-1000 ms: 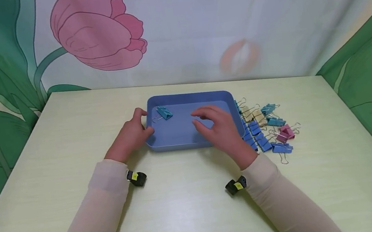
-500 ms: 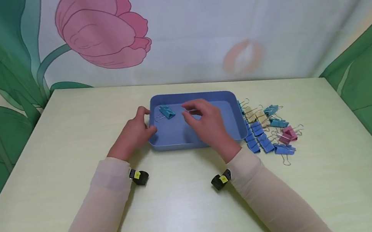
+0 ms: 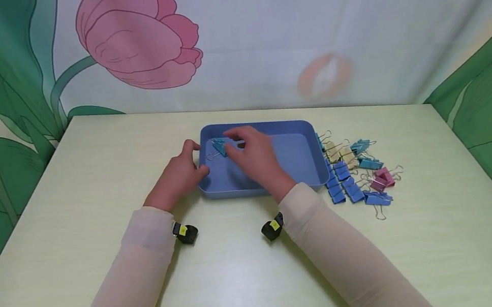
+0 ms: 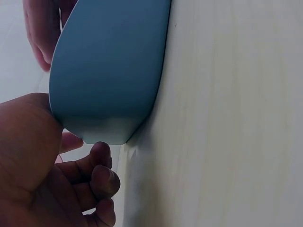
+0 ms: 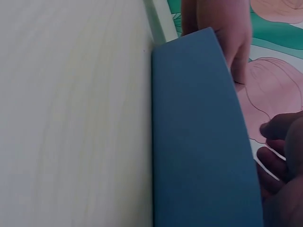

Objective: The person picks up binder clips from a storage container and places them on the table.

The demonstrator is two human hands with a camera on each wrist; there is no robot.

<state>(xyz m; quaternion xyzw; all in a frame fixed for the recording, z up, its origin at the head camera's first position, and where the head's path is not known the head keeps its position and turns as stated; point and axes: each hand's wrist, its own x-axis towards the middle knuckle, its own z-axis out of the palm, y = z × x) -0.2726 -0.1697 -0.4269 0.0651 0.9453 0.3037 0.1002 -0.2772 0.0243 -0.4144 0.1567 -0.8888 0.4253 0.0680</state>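
A blue rectangular tray (image 3: pixel 294 155) lies on the table, with a teal binder clip (image 3: pixel 218 145) in its back left corner. My left hand (image 3: pixel 177 177) holds the tray's left end, thumb over the rim and index finger at the back corner; its other fingers are curled outside the wall in the left wrist view. Over the tray's left half, my right hand (image 3: pixel 256 158) has thumb and fingers apart, their tips right beside the clip. Whether they touch it cannot be made out. The right wrist view shows these fingers (image 5: pixel 277 161) beyond the tray wall.
Right of the tray lie several binder clips: blue ones (image 3: pixel 353 190), cream ones (image 3: pixel 346 154), teal ones (image 3: pixel 370 163) and pink ones (image 3: pixel 384 176). Behind the pale table (image 3: pixel 228 268) hangs a flower-printed cloth (image 3: pixel 251 45).
My right hand has moved left across the tray to the teal clip. The left hand stays at the tray's left end. The whole view has shifted slightly.
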